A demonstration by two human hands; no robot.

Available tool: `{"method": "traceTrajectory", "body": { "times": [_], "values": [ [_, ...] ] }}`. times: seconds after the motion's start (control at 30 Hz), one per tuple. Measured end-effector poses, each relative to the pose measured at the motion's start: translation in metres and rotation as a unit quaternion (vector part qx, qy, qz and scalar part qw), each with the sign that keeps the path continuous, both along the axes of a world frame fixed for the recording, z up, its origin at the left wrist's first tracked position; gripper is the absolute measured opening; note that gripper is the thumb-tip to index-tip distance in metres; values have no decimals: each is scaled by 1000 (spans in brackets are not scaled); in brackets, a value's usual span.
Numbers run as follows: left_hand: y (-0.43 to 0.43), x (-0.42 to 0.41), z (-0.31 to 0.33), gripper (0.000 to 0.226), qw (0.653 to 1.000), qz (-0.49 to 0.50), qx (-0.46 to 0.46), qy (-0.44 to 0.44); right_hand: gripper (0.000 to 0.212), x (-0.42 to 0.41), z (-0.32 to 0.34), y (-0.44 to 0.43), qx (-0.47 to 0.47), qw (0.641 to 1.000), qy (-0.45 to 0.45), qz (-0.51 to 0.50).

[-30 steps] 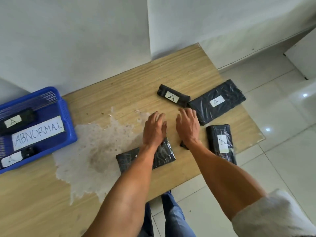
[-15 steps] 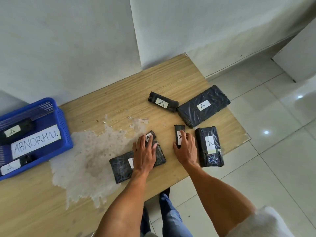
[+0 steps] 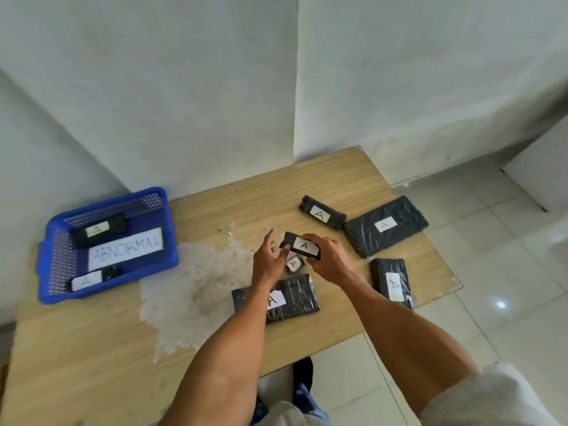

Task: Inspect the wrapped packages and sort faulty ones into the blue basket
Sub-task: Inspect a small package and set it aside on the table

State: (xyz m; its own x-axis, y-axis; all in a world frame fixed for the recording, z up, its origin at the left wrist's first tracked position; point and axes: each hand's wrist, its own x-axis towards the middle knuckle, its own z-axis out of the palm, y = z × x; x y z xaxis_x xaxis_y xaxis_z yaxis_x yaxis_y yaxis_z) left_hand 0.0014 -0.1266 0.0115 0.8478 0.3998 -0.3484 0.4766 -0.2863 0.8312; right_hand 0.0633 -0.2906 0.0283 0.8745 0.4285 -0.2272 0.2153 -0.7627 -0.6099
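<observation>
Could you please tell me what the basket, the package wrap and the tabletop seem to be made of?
Basket: blue plastic, by its moulded mesh walls. Wrap: thin glossy black film, crinkled and shiny. Tabletop: probably wood-grain laminate; a pale patch looks peeled.

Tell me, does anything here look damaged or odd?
Yes. The table has a big pale, blotchy patch beside the blue basket, as if its wood finish had peeled away.
</observation>
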Motion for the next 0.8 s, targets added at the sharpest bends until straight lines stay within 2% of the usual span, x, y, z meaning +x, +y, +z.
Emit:
{"method": "traceTrajectory", "body": {
  "times": [0.1,0.23,0.3,0.43,0.53,0.63,0.8],
  "values": [
    [36,6,38,51,982,111,-146,-45,60,6,39,44,30,998,-17,46],
    [86,-9,84,39,949,200,-213,-117,76,10,79,93,111,993,-16,45],
    [112,-21,103,35,932,232,-241,-142,72,12,93,116,138,990,-11,17],
    [156,-43,125,34,919,263,-240,-170,61,12,111,157,254,961,110,-2],
    [180,-59,134,36,907,277,-249,-196,35,11,126,186,341,920,185,-53],
    [192,-70,144,41,897,276,-263,-223,4,9,144,206,369,905,189,-93],
    [202,-82,159,43,907,266,-218,-242,6,2,158,223,374,905,183,-88]
  ]
}}
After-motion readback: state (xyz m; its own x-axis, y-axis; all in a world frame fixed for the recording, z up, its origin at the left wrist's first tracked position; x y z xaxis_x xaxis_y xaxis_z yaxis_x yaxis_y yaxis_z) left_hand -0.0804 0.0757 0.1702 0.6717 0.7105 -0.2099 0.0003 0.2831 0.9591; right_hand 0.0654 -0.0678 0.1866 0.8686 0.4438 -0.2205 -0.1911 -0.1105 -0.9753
